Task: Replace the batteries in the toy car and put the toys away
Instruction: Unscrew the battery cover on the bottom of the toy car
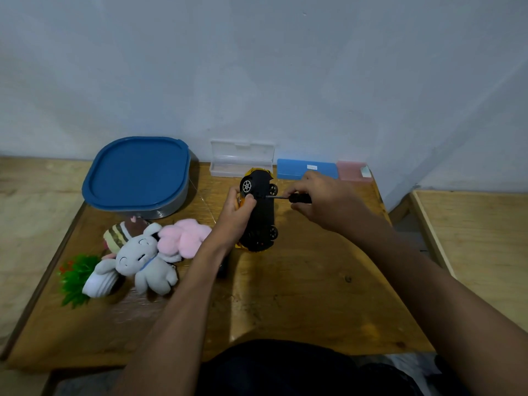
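A yellow toy car (261,215) stands on its side near the middle of the wooden table (300,295), black underside facing right. My left hand (235,215) grips its body from the left. My right hand (323,200) holds a small black-handled screwdriver (297,198), whose metal tip touches the car's underside near the front wheels. To the left lie a grey plush elephant (143,260), a pink plush (185,237), a striped brown plush (123,231) and a green toy plant in a white pot (83,277).
A grey container with a blue lid (137,174) sits at the back left. Against the wall stand an open clear plastic case (241,161), a blue box (307,168) and a pink box (353,170). A small dark object (223,268) lies partly hidden under my left forearm.
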`<state>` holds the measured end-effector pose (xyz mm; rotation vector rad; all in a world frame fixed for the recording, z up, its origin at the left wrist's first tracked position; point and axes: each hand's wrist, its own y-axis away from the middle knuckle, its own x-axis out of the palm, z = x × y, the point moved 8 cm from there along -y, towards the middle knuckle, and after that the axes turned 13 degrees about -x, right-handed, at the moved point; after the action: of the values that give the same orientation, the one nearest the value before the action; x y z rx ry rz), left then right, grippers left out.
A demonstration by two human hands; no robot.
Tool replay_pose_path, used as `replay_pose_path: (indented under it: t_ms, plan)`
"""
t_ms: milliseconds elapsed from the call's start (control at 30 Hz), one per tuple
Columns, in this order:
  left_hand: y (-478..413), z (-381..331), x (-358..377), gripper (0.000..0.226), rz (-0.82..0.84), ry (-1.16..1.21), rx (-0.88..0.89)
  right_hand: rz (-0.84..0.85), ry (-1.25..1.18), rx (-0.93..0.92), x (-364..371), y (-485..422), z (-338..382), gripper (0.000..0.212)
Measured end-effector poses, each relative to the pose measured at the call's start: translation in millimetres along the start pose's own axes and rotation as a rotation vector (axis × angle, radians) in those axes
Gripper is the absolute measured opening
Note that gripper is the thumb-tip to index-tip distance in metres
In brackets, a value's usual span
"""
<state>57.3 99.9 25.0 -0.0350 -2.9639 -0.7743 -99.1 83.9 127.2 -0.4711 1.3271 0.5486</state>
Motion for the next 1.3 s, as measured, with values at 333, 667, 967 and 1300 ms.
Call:
replay_pose_path:
  t_ms: [333,667,967,1300]
  plan:
    - [0.3,-0.2,1.7,0.023,-0.003,-0.016,-0.005,0.039,-0.011,0.09,10.1,-0.6,-8.7,0.037]
    - [4.4,-2.5,5.1,0.046,0.008,-0.017,-0.009,-0.128,0.01,-0.025,7.8,2.5,-0.7,0.022]
    - [-0.8,2.1,1.5,0.028,0.001,-0.02,-0.014,-0.08,0.076,0.031,9.5,-0.7,-4.5,0.028]
    - [-2.0,2.7,0.3,0.027,0.001,-0.021,-0.01,-0.062,0.094,0.042,7.8,-1.1,-0.4,0.041]
